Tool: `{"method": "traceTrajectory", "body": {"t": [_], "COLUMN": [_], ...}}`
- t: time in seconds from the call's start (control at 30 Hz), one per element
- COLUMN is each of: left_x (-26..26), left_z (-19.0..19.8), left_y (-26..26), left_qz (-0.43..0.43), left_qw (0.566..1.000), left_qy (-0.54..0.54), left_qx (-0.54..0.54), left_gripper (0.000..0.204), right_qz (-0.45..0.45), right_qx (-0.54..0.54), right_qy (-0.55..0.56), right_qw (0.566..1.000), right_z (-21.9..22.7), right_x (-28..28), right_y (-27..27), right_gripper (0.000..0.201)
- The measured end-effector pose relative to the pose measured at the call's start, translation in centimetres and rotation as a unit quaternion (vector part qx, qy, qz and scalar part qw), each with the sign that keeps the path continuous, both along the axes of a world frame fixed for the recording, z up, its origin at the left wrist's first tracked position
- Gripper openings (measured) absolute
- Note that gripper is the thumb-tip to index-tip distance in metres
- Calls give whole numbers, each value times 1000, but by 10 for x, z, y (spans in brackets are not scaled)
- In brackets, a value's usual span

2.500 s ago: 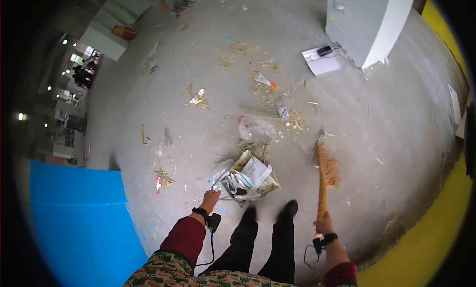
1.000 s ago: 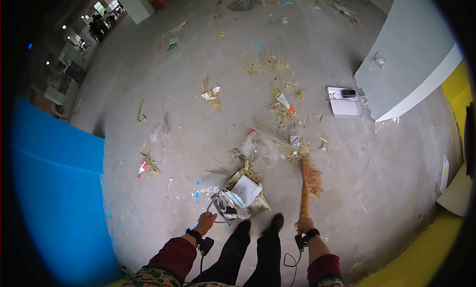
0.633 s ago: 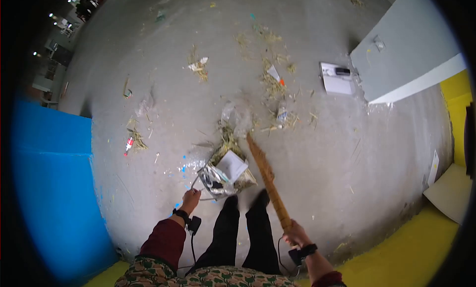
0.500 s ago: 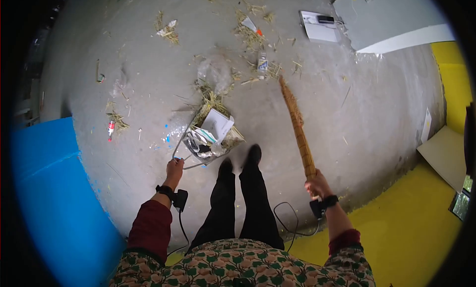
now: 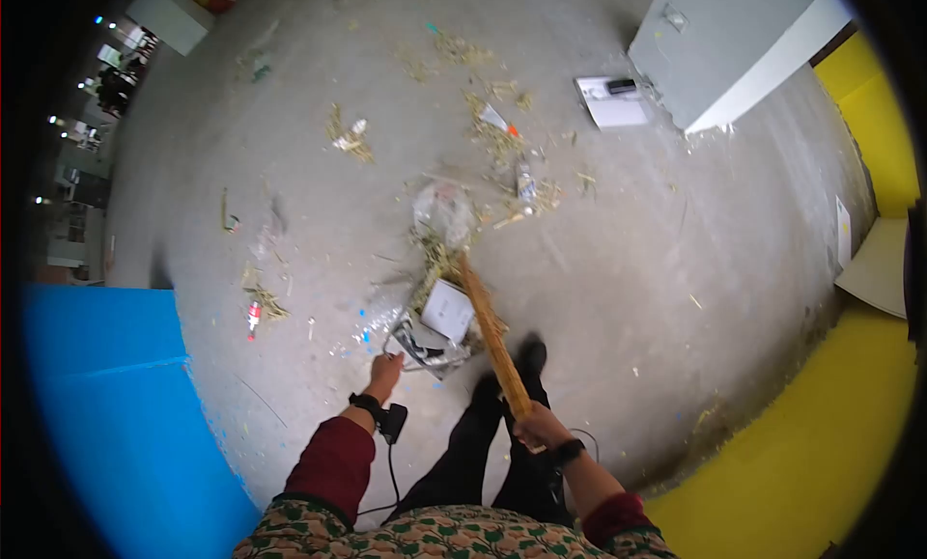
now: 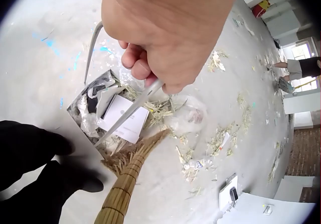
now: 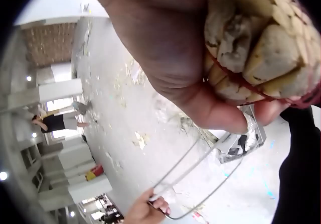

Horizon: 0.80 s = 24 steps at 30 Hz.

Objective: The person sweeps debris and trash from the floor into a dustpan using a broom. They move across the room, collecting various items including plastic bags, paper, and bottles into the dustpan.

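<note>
My left hand (image 5: 384, 377) grips the thin grey handle (image 6: 131, 108) of a dustpan (image 6: 83, 137) on the floor. Straw, a white box (image 5: 448, 311), silvery wrappers and a dark item fill the pan. Around the bundled stalk handle of a straw broom (image 5: 494, 351) my right hand (image 5: 543, 428) is curled; in the right wrist view the handle's butt end (image 7: 261, 48) looms large. The broom's bristles (image 6: 131, 156) lie at the pan's right edge, beside the box. A clear plastic bag (image 5: 443, 214) and loose straw lie just beyond the pan.
A plastic bottle (image 5: 525, 181) and straw piles lie ahead on the floor. Farther right, a white open box (image 5: 618, 111) with a black device sits by a grey pillar (image 5: 710, 47). Blue (image 5: 116, 366) and yellow surfaces flank me. Another person (image 7: 57, 123) stands in the distance.
The broom has swung left from the floor on the right to the pan's edge, carried by my right hand. My left hand still grips the pan's handle. The head view has shifted.
</note>
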<state>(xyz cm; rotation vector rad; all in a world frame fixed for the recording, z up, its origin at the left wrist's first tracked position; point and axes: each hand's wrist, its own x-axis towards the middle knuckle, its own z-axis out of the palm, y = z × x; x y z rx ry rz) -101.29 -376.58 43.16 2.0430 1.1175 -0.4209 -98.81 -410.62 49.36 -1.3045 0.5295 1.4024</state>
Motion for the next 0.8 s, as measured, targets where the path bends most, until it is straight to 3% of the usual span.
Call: {"method": "traceTrajectory", "body": {"t": [0.03,0.1,0.2,0.23,0.3,0.37,0.43,0.5,0.53,0.6,0.63,0.73,0.8], "left_x": [-2,1,1,7,13,27,47,70,86,114,121,143,150], "left_z": [-3,12,22,42,41,39,45,25,28,27,17,19,18], "left_y": [3,-4,-26,-42,-61,-82,-109,-138,-159,-196,-210,-257,-263], "left_qz": [15,17,-24,-15,-55,-57,-130,-198,-225,-258,-251,-237,-248], "left_qw": [999,997,998,996,997,997,991,980,974,964,967,971,968], "left_qy": [-2,-5,-20,-26,-7,-14,-4,-12,-7,53,30,-22,-23], "left_qx": [-50,-74,-60,-79,-51,-47,-43,-22,0,44,20,-34,-6], "left_gripper": [33,31,27,26,26,26,28,34,35,35,34,27,25], "right_qz": [-32,-88,-155,-180,-269,-324,-474,-457,-430,-300,-360,-316,-306], "right_qx": [8,-32,-98,-132,-177,-141,-111,-103,-110,-134,-132,-115,-23], "right_qy": [-3,-31,-20,-18,-5,33,120,119,155,74,22,16,10], "right_qw": [999,995,983,975,947,935,865,876,883,942,923,942,952], "right_z": [32,48,67,66,51,12,-13,-66,-76,-65,-27,-41,7], "right_x": [6,-1,-16,-23,-40,-51,-39,-30,-15,-3,8,-10,-3], "right_y": [-10,-47,-109,-131,-180,-238,-280,-310,-314,-271,-232,-191,-194], "right_gripper": [29,43,49,49,38,26,17,13,11,11,12,16,30]}}
